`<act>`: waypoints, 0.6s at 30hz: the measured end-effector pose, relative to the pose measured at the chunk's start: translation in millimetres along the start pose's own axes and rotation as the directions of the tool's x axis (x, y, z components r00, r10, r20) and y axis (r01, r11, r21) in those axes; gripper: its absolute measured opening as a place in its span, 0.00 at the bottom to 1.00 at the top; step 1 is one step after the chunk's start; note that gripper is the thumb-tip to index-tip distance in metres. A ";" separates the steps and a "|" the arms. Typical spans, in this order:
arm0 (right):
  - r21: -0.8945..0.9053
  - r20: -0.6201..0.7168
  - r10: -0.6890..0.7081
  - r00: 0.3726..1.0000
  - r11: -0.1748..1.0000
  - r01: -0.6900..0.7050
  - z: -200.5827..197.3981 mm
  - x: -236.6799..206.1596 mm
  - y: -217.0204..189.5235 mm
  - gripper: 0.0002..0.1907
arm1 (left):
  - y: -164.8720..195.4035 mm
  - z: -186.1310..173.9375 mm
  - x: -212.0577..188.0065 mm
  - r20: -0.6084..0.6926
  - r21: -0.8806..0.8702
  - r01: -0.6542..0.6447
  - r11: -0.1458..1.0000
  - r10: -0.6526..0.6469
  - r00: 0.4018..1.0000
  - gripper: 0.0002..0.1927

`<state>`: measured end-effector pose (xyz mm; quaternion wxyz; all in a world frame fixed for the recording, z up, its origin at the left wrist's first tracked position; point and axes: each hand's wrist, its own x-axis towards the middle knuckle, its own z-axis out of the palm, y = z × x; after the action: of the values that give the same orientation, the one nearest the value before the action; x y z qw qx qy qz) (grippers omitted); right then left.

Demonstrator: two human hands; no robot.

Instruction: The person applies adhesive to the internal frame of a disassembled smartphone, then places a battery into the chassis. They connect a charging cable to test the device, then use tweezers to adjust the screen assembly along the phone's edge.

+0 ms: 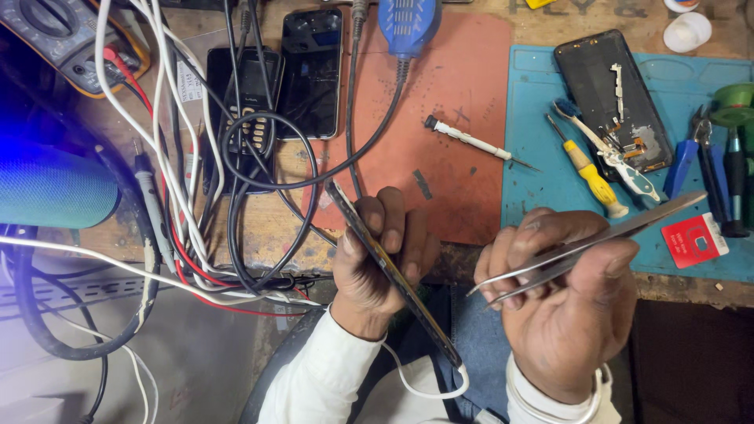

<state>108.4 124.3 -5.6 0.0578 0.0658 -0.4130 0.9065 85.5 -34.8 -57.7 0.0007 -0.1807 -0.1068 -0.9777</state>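
My left hand (381,255) grips a thin phone (393,275) held edge-on, its long side running from upper left to lower right above my lap. A white cable (416,389) hangs from its lower end. My right hand (561,302) holds metal tweezers (581,247), tips pointing left toward the phone and stopping a little short of it.
An orange mat (455,118) carries a white-handled screwdriver (471,141). A blue mat (550,173) holds an opened phone body (613,98), a yellow screwdriver (589,177), a brush, pliers and a red card (695,239). Two phones (310,71), tangled cables (196,196) and a multimeter (71,39) lie at the left.
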 end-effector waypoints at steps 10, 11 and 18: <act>-0.389 0.236 0.043 0.971 0.920 0.053 7.3 0.6 1.4 0.12 | -2.3 -5.4 -3.3 -0.132 0.052 0.061 0.997 -0.054 0.990 0.16; -0.370 0.241 0.065 0.968 0.929 0.030 5.8 0.5 1.0 0.11 | -2.2 -5.9 -3.9 -0.143 0.064 0.072 0.995 -0.062 0.988 0.16; -0.227 0.333 0.144 0.932 0.971 -0.069 -2.0 3.1 -4.2 0.08 | -1.3 -7.2 -7.5 -0.220 0.074 0.128 0.989 -0.109 0.969 0.17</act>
<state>105.9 128.7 -3.3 -0.0588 0.1953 -0.5139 0.8332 89.9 -35.3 -67.2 -0.0383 -0.0669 -0.1593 -0.9842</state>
